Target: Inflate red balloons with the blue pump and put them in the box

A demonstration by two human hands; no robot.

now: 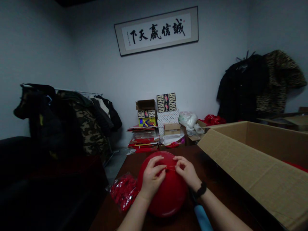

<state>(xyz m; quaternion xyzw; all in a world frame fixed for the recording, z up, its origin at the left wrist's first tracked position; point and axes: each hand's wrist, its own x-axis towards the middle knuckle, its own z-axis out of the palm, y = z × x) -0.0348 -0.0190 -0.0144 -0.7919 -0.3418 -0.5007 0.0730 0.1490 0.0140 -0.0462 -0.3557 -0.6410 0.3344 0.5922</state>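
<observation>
A large, round, glossy red ball-like thing (166, 195) sits on the dark brown table in front of me. My left hand (153, 176) is over its left side, thumb and finger pinched near the middle of its upper surface. On the right, my right hand (187, 171) is also closed in a pinch. A thin reddish thread (171, 167) runs between both sets of fingertips, just over the red surface. Below my right wrist, which wears a black band, lies a tool with a blue handle (202, 218); its far end is hidden.
Left of the ball lies a clear plastic bag of red pieces (124, 191). An open cardboard box (255, 173) flanks the table on the right. Stacked boxes (167, 120) and red flat goods (144, 141) stand beyond the table. Clothes hang on a rack (89, 122) at left.
</observation>
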